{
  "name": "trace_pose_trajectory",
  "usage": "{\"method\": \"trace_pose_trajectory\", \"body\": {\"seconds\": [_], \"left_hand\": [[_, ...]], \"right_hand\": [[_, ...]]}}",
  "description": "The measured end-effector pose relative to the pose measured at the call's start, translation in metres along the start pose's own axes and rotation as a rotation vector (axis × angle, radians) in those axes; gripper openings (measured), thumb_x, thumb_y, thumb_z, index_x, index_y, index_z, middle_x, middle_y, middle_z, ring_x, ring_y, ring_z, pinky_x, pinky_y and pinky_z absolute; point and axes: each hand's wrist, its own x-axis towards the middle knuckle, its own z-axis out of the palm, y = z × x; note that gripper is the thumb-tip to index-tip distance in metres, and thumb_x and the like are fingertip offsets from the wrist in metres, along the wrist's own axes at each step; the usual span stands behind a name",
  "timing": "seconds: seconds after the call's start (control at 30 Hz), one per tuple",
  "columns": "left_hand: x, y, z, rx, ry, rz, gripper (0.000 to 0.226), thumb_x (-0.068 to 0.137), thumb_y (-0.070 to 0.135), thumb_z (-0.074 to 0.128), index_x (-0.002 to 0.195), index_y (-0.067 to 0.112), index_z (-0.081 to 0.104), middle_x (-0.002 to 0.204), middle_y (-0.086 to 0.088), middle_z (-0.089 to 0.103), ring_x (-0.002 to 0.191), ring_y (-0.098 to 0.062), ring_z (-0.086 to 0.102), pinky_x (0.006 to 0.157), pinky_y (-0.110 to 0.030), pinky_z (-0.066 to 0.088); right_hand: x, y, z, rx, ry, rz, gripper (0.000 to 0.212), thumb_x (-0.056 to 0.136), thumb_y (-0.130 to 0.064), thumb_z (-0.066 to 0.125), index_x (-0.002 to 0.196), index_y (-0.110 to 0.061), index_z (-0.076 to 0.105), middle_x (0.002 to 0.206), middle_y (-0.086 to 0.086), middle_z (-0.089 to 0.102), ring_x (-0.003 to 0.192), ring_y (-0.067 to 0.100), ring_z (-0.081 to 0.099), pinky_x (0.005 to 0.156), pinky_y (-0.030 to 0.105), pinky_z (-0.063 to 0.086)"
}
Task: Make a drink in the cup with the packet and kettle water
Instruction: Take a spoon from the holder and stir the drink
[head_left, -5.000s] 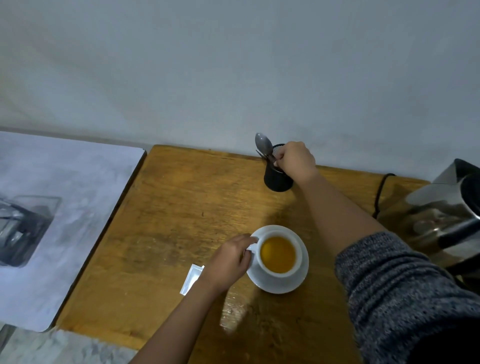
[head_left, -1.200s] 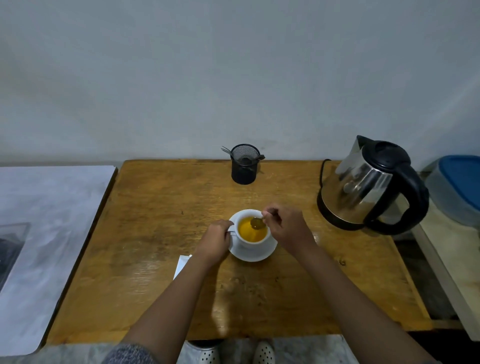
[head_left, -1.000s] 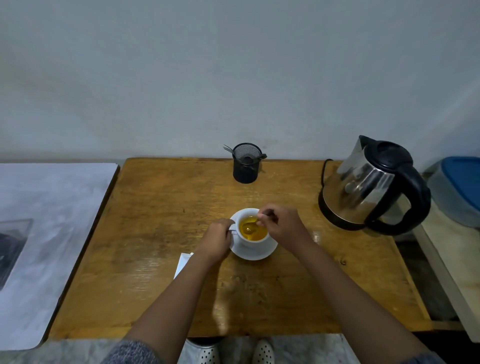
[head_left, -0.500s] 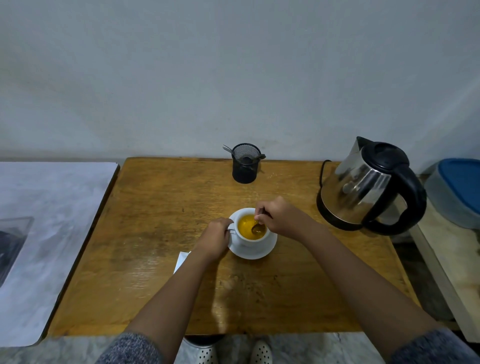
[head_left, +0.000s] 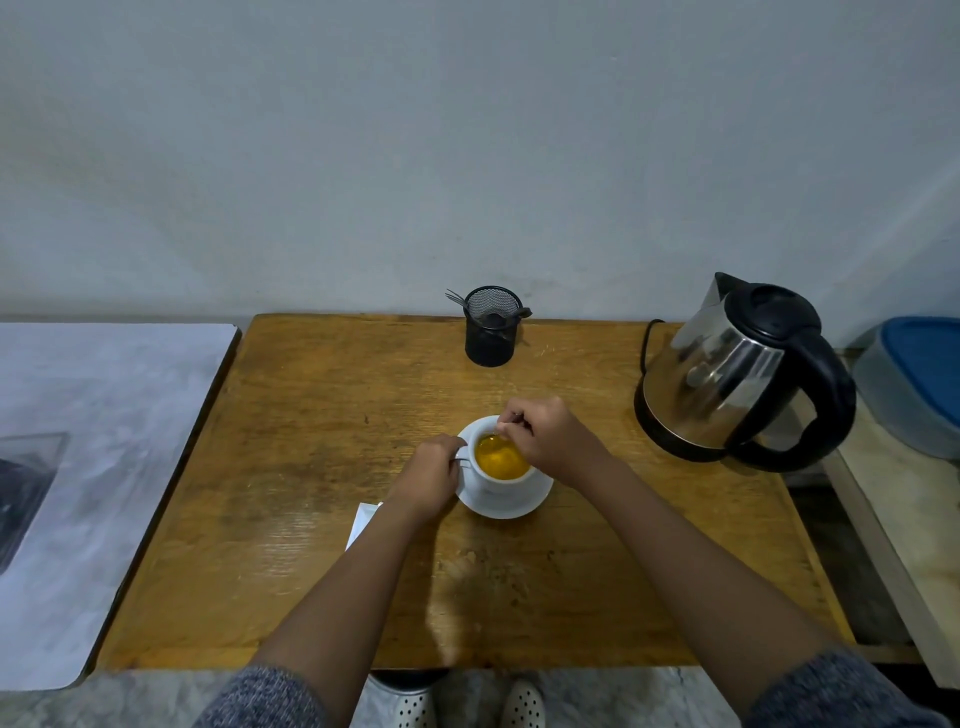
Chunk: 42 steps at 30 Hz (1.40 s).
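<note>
1. A white cup (head_left: 498, 470) stands on a white saucer (head_left: 511, 503) near the middle of a wooden bench (head_left: 322, 467); every place below is given relative to this cup.
2. The cup holds an orange-yellow drink (head_left: 501, 457) that reaches close to the rim.
3. The left hand (head_left: 430, 478) is on the cup's left side, fingers curled and pressed together around the handle, which is mostly hidden by them.
4. The right hand (head_left: 550, 441) hangs over the cup's far right rim, thumb and fingertips pinching the top of a spoon (head_left: 511, 420).
5. Only a short piece of the spoon's handle shows above the fist; its bowl dips into the drink at the far side of the cup and is hard to make out.
6. A small white packet (head_left: 363, 522) lies flat on the bench to the near left of the cup, partly covered by the left forearm.
7. A steel electric kettle (head_left: 727, 374) with a black lid and handle stands well to the right of the cup, lid down, its black cord (head_left: 647, 343) running behind it.
8. A black mesh holder (head_left: 491, 326) stands beyond the cup at the bench's far edge, against the wall, with cutlery handles sticking out of it.
9. Far to the left of the cup lies a pale grey surface (head_left: 104, 415) butting against the bench.
10. Far to the right, past the kettle, sits a container with a blue lid (head_left: 922, 364).
11. Both forearms are bare, with grey knitted sleeves (head_left: 260, 699) pushed up at the bottom of the view.
</note>
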Motion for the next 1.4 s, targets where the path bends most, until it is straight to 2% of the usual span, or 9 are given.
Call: {"method": "trace_pose_trajectory", "body": {"seconds": [0.1,0.23,0.4,0.63,0.87,1.03,1.1,1.23,1.4], "left_hand": [[0.000,0.000,0.000,0.002,0.006,-0.005,0.030,0.085,-0.001,0.046,0.110,0.006,0.061,0.110,-0.017,0.064,0.097,-0.027,0.057,0.077,-0.032,0.044],[-0.001,0.002,0.000,0.005,0.016,-0.014,0.029,0.086,0.000,0.046,0.111,0.005,0.060,0.112,-0.017,0.063,0.099,-0.028,0.056,0.077,-0.029,0.041],[-0.002,0.004,-0.001,0.011,0.014,-0.004,0.026,0.086,0.001,0.047,0.108,0.005,0.061,0.109,-0.017,0.064,0.096,-0.027,0.056,0.077,-0.030,0.042],[-0.002,0.004,-0.004,0.027,-0.002,0.010,0.025,0.085,0.001,0.046,0.104,0.004,0.063,0.107,-0.017,0.065,0.092,-0.023,0.056,0.079,-0.036,0.046],[-0.001,0.005,-0.005,0.029,-0.011,0.014,0.025,0.082,0.000,0.046,0.099,0.001,0.063,0.103,-0.019,0.066,0.090,-0.027,0.057,0.077,-0.039,0.047],[-0.001,0.007,-0.007,0.035,-0.017,0.021,0.026,0.082,-0.003,0.046,0.102,-0.003,0.063,0.108,-0.022,0.065,0.096,-0.031,0.058,0.081,-0.037,0.046],[-0.002,0.006,-0.008,0.034,-0.021,0.023,0.026,0.083,-0.001,0.047,0.104,0.000,0.063,0.109,-0.020,0.065,0.099,-0.031,0.058,0.082,-0.036,0.046],[-0.001,0.007,-0.009,0.038,-0.032,0.020,0.025,0.085,0.001,0.048,0.106,0.003,0.063,0.110,-0.017,0.064,0.098,-0.028,0.057,0.081,-0.035,0.046],[-0.001,0.008,-0.010,0.044,-0.044,0.022,0.026,0.085,0.001,0.047,0.106,0.004,0.063,0.111,-0.017,0.064,0.099,-0.028,0.057,0.084,-0.039,0.048]], "right_hand": [[-0.001,-0.003,0.001,0.036,-0.045,0.036,0.011,0.088,-0.005,0.058,0.081,-0.001,0.065,0.076,0.015,0.068,0.058,0.006,0.052,0.055,0.017,0.041],[-0.001,-0.005,-0.007,-0.008,-0.154,0.042,0.012,0.090,-0.008,0.058,0.083,0.001,0.064,0.078,0.017,0.071,0.059,0.003,0.056,0.053,0.009,0.043],[0.001,0.000,-0.015,-0.119,-0.207,0.017,0.015,0.092,-0.013,0.054,0.084,-0.003,0.061,0.080,0.019,0.068,0.073,0.031,0.064,0.067,0.042,0.052],[0.004,0.003,-0.014,-0.119,-0.092,0.013,0.017,0.093,-0.013,0.051,0.083,-0.003,0.061,0.076,0.018,0.065,0.071,0.032,0.060,0.058,0.035,0.041],[0.001,-0.001,0.000,0.026,-0.060,0.022,0.017,0.091,-0.010,0.054,0.082,0.000,0.064,0.075,0.018,0.068,0.069,0.029,0.063,0.063,0.041,0.051],[-0.005,-0.003,-0.008,0.048,-0.119,0.038,0.015,0.091,-0.007,0.055,0.083,0.003,0.063,0.076,0.018,0.070,0.067,0.017,0.065,0.063,0.027,0.049],[-0.005,0.001,-0.014,0.021,-0.147,0.038,0.015,0.092,-0.009,0.055,0.084,0.001,0.063,0.078,0.017,0.070,0.066,0.014,0.063,0.064,0.030,0.051],[-0.002,0.007,-0.018,-0.079,-0.150,0.028,0.016,0.093,-0.015,0.053,0.086,-0.004,0.063,0.079,0.017,0.068,0.071,0.028,0.063,0.064,0.042,0.052],[0.003,0.007,-0.017,-0.080,-0.092,0.040,0.019,0.094,-0.016,0.050,0.086,-0.003,0.062,0.079,0.019,0.066,0.072,0.031,0.060,0.062,0.043,0.049]]}}
